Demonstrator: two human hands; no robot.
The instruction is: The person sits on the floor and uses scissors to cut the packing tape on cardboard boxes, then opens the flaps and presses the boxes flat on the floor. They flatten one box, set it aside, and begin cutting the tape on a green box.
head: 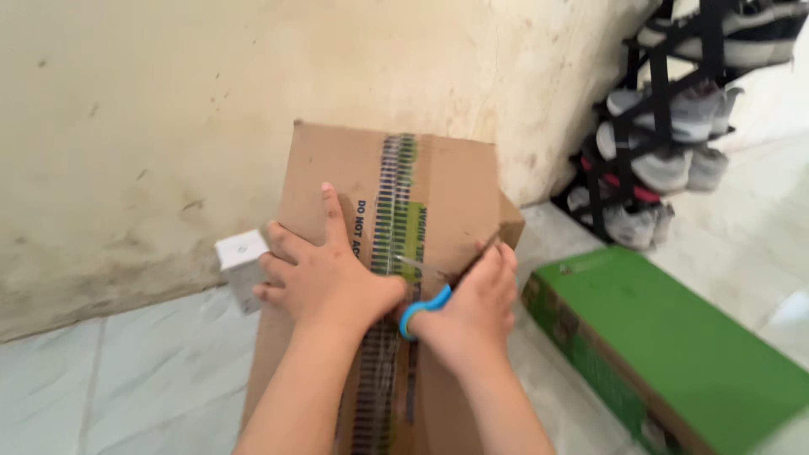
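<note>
Cardboard box (438,194), brown and matte with a printed tape strip down its top, stands on the pale tiled floor (152,379). Left hand (324,278) presses it flat, fingers spread; right hand (476,307) grips blue-handled scissors (430,295), blades at the tape.

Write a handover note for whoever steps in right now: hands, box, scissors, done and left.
Left hand: flat on top of the cardboard box, fingers spread, beside the tape strip.
Right hand: grips the blue-handled scissors, blades open at the tape.
Box stands on the tiled floor, small white box to its left, green carton to its right.
Done: no cut visible beyond the blades.
Left: tape ahead looks intact.
</note>
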